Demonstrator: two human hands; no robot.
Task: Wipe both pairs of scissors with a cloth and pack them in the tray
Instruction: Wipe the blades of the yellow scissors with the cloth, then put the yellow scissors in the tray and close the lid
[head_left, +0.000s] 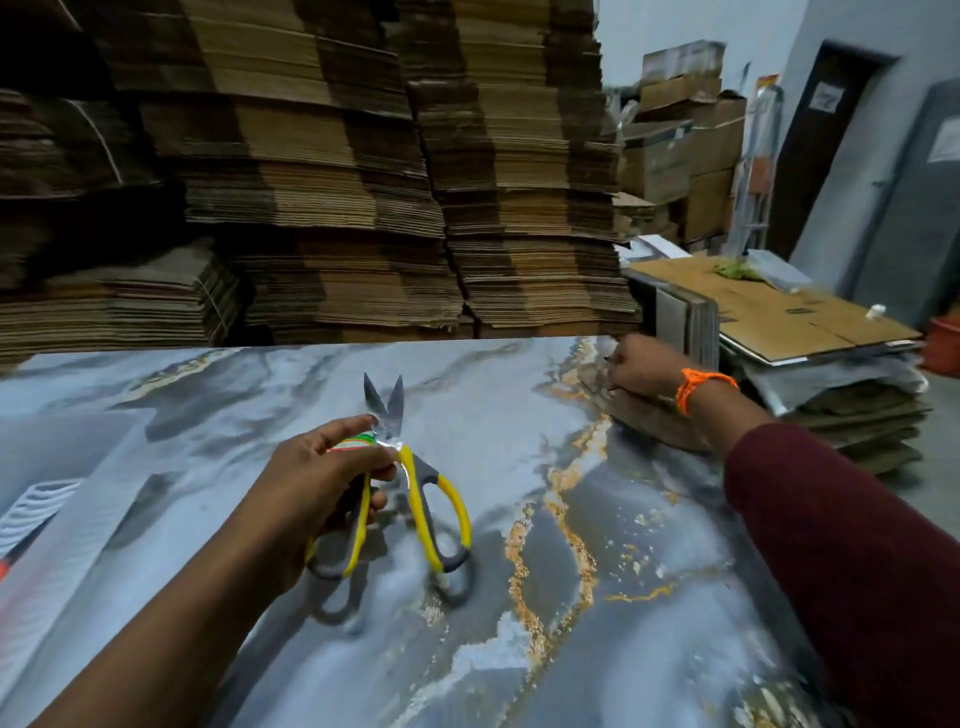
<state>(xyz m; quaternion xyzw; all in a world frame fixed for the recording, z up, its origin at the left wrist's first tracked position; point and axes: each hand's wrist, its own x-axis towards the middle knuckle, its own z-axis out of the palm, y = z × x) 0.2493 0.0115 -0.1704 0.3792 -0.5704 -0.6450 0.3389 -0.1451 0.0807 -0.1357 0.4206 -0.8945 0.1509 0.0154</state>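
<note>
Yellow-handled steel scissors (413, 483) are gripped by the left hand (311, 488) above the grey marbled table (649, 519); at its far edge the right hand (644, 366) is curled, hold unclear.

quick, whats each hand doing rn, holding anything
Left hand: grips the yellow scissors, blades slightly apart.
Right hand: fingers curled at the cardboard stack; blurred, cannot tell if it grips anything.

Stacked flattened cardboard (322, 171), marbled table (649, 597)

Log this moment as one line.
left hand: grips yellow scissors, blades apart | right hand: fingers curled at far table edge, hold unclear
</note>
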